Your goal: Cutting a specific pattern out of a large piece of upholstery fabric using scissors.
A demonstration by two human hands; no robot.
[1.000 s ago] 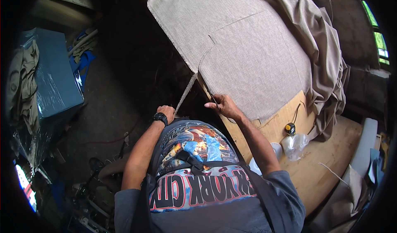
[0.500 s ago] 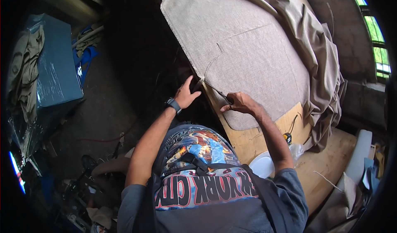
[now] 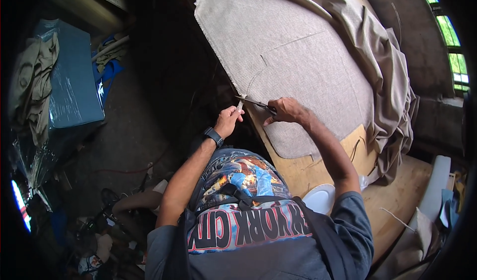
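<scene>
A large piece of beige woven fabric (image 3: 303, 76) lies flat over a wooden table. At its near left edge my left hand (image 3: 228, 122) pinches a narrow fabric strip (image 3: 241, 103) that hangs off the table's side. My right hand (image 3: 288, 110) is closed round the handles of dark scissors (image 3: 259, 104). The blades point left and reach across the strip just above my left fingertips. Whether the blades touch the strip is too small to tell. A curved line runs over the cloth from near the blades.
Bare wooden tabletop (image 3: 298, 171) shows at the near right, with a white round lid or plate (image 3: 320, 198) on it. Bunched fabric (image 3: 390, 81) drapes along the far right edge. A plastic-wrapped blue block (image 3: 74, 76) stands at the left. A barred window (image 3: 453, 56) is at the right.
My left hand has gone from spread fingers to pinching the fabric strip. The scissors have swung flatter, their tips now by the strip. My right hand has risen slightly.
</scene>
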